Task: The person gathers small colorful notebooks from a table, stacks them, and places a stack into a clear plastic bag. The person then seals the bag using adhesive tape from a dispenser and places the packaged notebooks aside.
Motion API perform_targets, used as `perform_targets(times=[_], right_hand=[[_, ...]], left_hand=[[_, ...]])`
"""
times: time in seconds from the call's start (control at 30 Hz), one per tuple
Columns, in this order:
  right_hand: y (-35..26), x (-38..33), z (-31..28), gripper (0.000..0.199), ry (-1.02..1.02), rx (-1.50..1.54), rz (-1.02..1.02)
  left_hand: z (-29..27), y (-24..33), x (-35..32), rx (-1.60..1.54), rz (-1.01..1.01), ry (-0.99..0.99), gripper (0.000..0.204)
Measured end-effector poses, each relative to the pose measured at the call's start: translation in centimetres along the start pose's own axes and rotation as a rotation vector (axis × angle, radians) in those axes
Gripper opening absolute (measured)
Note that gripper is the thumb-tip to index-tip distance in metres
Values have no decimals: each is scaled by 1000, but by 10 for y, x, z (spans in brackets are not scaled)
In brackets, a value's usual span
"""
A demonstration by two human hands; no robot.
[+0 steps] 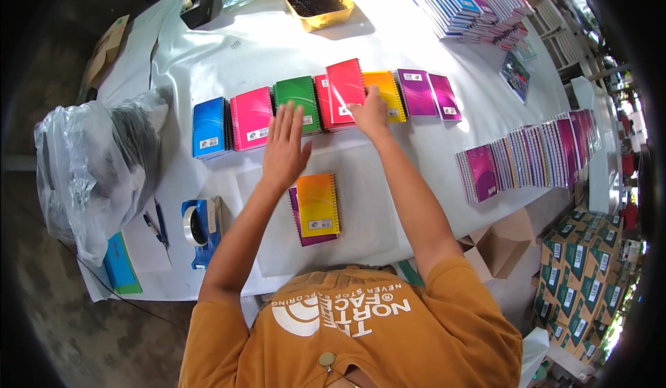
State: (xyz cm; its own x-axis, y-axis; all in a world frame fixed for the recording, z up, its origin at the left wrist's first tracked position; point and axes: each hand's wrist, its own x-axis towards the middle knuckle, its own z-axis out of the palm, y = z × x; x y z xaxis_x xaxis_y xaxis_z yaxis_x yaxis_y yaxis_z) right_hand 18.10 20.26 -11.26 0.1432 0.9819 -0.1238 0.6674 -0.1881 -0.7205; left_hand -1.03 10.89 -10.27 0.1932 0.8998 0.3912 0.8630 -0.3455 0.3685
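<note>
Row of spiral notebooks across white table (416, 62): blue (210, 128), pink (252, 118), green (298, 104), red (341, 93), yellow (386, 95), two purple (429, 94).

Right hand (370, 114): fingers pinched on lower edge of red notebook, top copy lifted and tilted off its stack. Grip depth under cover unclear from this angle, prob. thumb beneath.

Left hand (284, 145): fingers extended, released, flat over lower edge of green notebook; nothing grasped.

Collected pair, yellow-orange notebook (318, 205) on a purple one, lying near table front edge, between the forearms, well apart from row.

Recommended handling:
- Lift by bottom edge, opp. the spiral, to avoid snagging wire on adjacent stack.
- Take one copy only; check no second cover follows.
- Keep left palm pressing green stack so neighbours do not slide.
- Lay squarely on collected pair, spirals aligned.

Tape dispenser (201, 223) and plastic bag (94, 166) at left, clear of work area.
</note>
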Motion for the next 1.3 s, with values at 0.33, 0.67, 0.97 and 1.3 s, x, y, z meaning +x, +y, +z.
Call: perform_targets(times=[0.33,0.67,0.97,1.3], right_hand=[[21,-69,-93,37,-199,1101,64],[74,-159,-156,38,-88,1175,115],[43,-166,-130,36,-306,1433,124],[52,-195,-15,23,-530,1124,344]], left_hand=[[-31,-37,40,-48,-364,-448,30],[-80,57,-99,-223,276,75,33],[-69,14,-76,-1135,-90,-40,31],[-7,30,-141,-93,-407,-22,48]])
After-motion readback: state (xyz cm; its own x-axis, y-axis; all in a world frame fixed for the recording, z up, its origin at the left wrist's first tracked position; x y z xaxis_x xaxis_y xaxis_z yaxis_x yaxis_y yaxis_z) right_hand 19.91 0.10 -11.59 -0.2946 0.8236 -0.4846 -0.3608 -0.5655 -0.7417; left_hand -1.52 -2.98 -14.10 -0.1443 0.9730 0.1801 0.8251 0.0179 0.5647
